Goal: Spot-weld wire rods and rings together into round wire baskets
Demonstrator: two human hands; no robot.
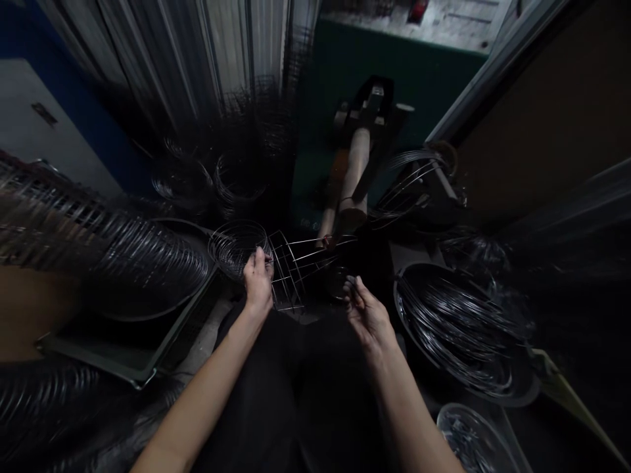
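My left hand (258,286) is closed on a wire frame (290,272), built of thin metal rods crossing each other, which extends to the right from my fingers. Just behind that hand lie several wire rings (236,243). My right hand (367,315) is held apart from the frame, its fingertips pinched together; whatever may be between them is too dark to make out. Beyond both hands, the thick cylindrical arms (355,171) of a green machine (315,131), which looks like a spot welder, reach toward me. The frame's far rods come close to the arms' tips.
On the right, a round basin (398,305) holds many bent wires (458,328); below it is a bowl (441,420) of small metal pieces. Stacked wire rings (148,256) and a green tray (142,378) stand left. Wire pieces (409,177) hang right of the machine's arms.
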